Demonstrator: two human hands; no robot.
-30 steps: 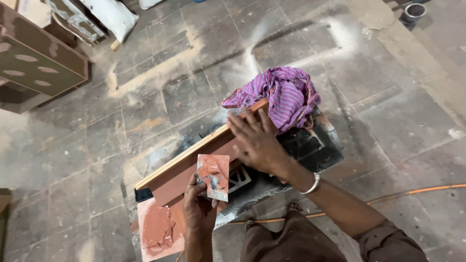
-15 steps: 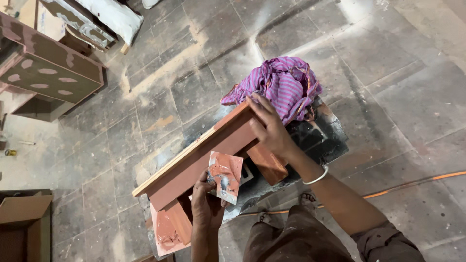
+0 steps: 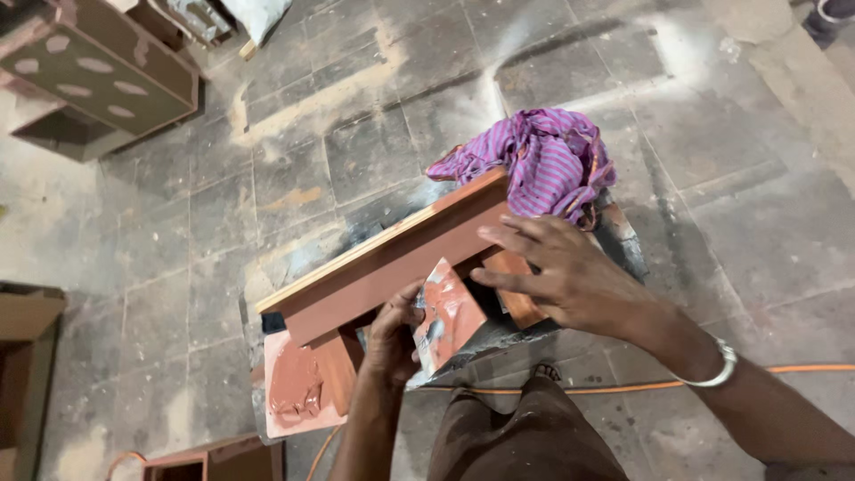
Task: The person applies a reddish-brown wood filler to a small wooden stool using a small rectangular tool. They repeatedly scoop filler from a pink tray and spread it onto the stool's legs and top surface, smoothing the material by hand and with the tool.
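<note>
1. Head camera view, looking down: nearest, the person's dark trousers (image 3: 525, 436), with an orange cable (image 3: 614, 386) lying across the floor just beyond.
2. The left hand (image 3: 392, 338) is closed around a flat scraper (image 3: 450, 313) smeared with reddish-brown putty, its blade just beside the workpiece.
3. The right hand (image 3: 565, 272), fingers spread, presses flat on a reddish-brown wooden shelf piece (image 3: 392, 263), steadying it. A metal bangle (image 3: 717, 365) circles that wrist.
4. The shelf piece lies tilted across a dark block, beside a board (image 3: 298, 387) holding a blob of putty.
5. Beyond, a purple striped cloth (image 3: 543, 160) touches the shelf's far end.
6. Farthest, at upper left, a patched brown cabinet (image 3: 98, 76) stands on the dusty stone floor (image 3: 356, 116).
</note>
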